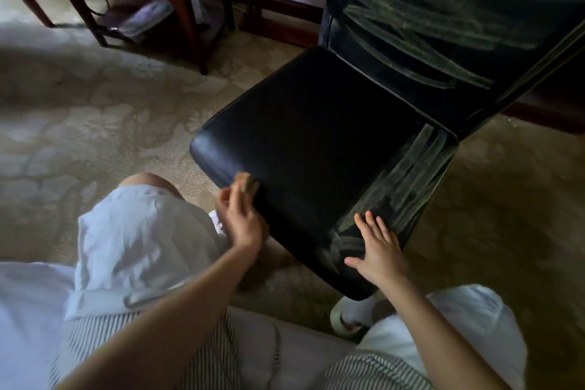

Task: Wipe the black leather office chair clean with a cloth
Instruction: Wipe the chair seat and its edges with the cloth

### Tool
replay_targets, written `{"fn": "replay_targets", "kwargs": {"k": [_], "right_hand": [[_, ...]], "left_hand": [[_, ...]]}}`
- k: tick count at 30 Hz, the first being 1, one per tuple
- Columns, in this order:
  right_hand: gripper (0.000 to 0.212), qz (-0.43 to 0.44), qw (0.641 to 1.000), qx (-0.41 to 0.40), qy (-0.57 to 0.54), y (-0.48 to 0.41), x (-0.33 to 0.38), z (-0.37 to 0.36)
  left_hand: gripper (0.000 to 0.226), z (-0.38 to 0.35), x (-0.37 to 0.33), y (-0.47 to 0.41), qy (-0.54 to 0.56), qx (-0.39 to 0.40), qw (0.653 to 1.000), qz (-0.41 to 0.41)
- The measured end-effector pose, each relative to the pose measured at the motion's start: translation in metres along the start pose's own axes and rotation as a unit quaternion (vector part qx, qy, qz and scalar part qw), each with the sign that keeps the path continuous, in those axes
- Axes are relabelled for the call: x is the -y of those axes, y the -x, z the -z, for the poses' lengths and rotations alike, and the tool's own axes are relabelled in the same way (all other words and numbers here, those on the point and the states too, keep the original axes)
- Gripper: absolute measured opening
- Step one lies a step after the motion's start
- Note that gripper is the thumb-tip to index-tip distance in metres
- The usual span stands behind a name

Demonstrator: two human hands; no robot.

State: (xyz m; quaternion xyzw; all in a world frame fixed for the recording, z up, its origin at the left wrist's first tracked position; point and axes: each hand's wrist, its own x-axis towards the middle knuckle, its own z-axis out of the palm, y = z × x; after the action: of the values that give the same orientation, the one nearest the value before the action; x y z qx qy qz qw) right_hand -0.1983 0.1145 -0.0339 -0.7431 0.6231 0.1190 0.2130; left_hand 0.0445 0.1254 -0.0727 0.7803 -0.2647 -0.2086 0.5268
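Observation:
The black leather chair's seat (310, 142) fills the middle of the head view, with its backrest (443, 25) rising at the upper right. Pale streaky smears cover the backrest and the seat's right side. My left hand (242, 218) grips a small brown cloth (248, 184) against the seat's front left edge. My right hand (378, 245) lies flat with fingers spread on the smeared front right part of the seat.
Patterned beige carpet (95, 123) surrounds the chair. A dark wooden table with legs (190, 9) and a low shelf stands at the upper left, with cables and a pale object under it. My knees in white shorts are close to the seat's front.

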Motion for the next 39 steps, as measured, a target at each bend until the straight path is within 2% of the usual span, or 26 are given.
{"fn": "replay_targets", "kwargs": {"k": [2,4,8,11,16,19,21,25,28,35,39], "right_hand": [[0.092,-0.001,1.0,-0.001,0.003,-0.001,-0.001,-0.001],[0.092,-0.001,1.0,-0.005,-0.001,-0.002,-0.001,-0.003],[0.091,-0.002,1.0,-0.007,-0.005,-0.002,0.0,-0.004],[0.091,-0.005,1.0,-0.004,0.004,-0.001,0.002,-0.004],[0.091,-0.012,1.0,-0.021,0.001,-0.003,0.007,-0.009],[0.091,-0.016,1.0,-0.026,-0.001,-0.002,0.008,-0.011],[0.091,-0.02,0.999,-0.031,0.003,-0.003,0.01,-0.012],[0.091,-0.022,0.999,-0.027,0.009,-0.003,0.011,-0.012],[0.091,-0.023,0.999,-0.021,0.017,-0.002,0.012,-0.01],[0.091,-0.01,0.999,-0.009,0.033,0.0,0.011,-0.007],[0.087,0.02,0.998,0.008,0.053,0.004,0.007,-0.002]], "left_hand": [[0.028,0.007,0.001,-0.044,0.009,-0.062,0.997,0.039],[0.03,0.011,0.001,-0.076,0.016,-0.091,0.994,0.06],[0.032,0.005,0.006,-0.106,0.01,-0.051,0.99,0.133],[0.036,0.003,0.013,-0.099,0.018,-0.023,0.993,0.117],[0.034,0.002,0.03,-0.064,-0.012,0.014,0.998,0.053],[0.035,-0.003,0.036,-0.025,0.017,0.042,0.998,0.044],[0.037,-0.01,0.036,0.003,0.027,0.054,0.997,0.056],[0.038,-0.019,0.023,0.058,0.059,0.061,0.988,0.13],[0.041,-0.023,0.023,0.094,0.081,0.106,0.977,0.166],[0.046,-0.033,0.003,0.165,0.068,0.174,0.968,0.168],[0.042,-0.017,-0.002,0.148,0.076,0.18,0.967,0.163]]}}
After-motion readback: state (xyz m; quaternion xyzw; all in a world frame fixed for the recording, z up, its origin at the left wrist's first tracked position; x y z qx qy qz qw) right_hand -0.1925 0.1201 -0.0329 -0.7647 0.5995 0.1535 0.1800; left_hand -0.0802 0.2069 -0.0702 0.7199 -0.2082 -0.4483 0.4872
